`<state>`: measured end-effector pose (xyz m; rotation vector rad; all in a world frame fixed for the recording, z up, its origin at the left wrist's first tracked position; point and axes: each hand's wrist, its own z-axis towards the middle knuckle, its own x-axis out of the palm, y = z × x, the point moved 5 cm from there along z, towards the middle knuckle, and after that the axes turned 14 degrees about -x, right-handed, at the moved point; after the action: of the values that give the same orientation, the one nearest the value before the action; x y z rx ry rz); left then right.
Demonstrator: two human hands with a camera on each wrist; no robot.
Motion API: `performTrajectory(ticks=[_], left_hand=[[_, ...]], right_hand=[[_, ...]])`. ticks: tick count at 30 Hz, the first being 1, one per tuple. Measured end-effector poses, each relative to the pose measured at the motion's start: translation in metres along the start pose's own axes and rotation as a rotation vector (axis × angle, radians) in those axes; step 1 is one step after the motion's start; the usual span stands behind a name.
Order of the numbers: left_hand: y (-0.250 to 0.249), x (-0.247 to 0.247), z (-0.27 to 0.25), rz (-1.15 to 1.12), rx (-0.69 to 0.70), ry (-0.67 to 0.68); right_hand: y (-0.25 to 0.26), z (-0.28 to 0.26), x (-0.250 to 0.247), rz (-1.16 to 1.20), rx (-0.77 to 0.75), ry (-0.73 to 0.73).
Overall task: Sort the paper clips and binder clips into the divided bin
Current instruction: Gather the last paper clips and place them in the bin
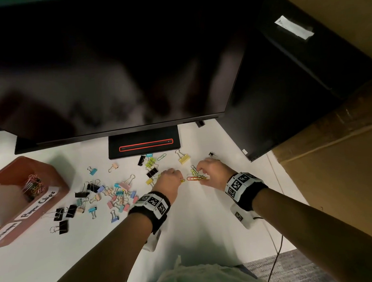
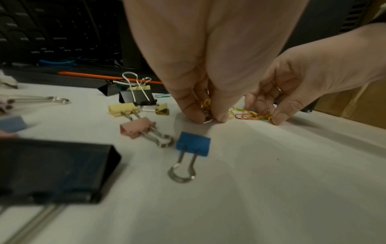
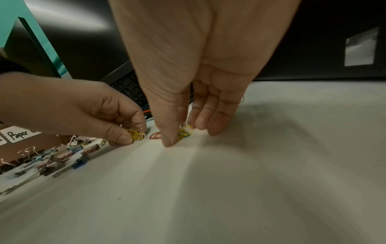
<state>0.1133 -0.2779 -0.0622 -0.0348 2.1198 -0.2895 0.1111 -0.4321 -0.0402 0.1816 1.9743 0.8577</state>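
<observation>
— What are you seeing around your desk?
— You are standing at a white desk (image 1: 205, 225). A large dark monitor (image 1: 113, 69) is filling the back, its stand (image 1: 143, 143) glowing with a red line. A black keyboard (image 2: 41, 33) is lying behind. Brown cardboard (image 1: 330, 155) is leaning at the right, and grey carpet (image 1: 293, 268) is showing below.

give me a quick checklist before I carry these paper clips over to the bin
1. Left hand grip on its yellow paper clips: ok, pinched.
2. Right hand grip on the mixed clips: cannot tell, fingertips pressing them on the table.
3. Red paper clip gathered: not ok, loose between the hands.
4. Paper Clips compartment reachable: ok, open, on the left.
5. Binder clips sorted: not ok, scattered.
</observation>
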Motion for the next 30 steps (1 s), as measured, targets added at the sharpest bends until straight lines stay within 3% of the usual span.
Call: performTrajectory(ticks=[4, 16, 23, 30], left_hand=[[0.002, 0.002, 0.001, 0.012, -0.001, -0.004], [0.015, 0.003, -0.002, 0.0, -0.045, 0.017], [0.016, 0.002, -0.004, 0.019, -0.034, 0.007], [0.018, -0.012, -0.007, -0.104, -0.033, -0.037]], right_hand=[[0.002, 0.0, 0.004, -0.014, 0.037, -0.022], [0.015, 0.012, 0.021, -0.155, -0.118, 0.073], [0.017, 0.012, 0.01, -0.04, -0.034, 0.037], [0.021, 0.024, 0.006, -0.107, 0.022, 0.159]])
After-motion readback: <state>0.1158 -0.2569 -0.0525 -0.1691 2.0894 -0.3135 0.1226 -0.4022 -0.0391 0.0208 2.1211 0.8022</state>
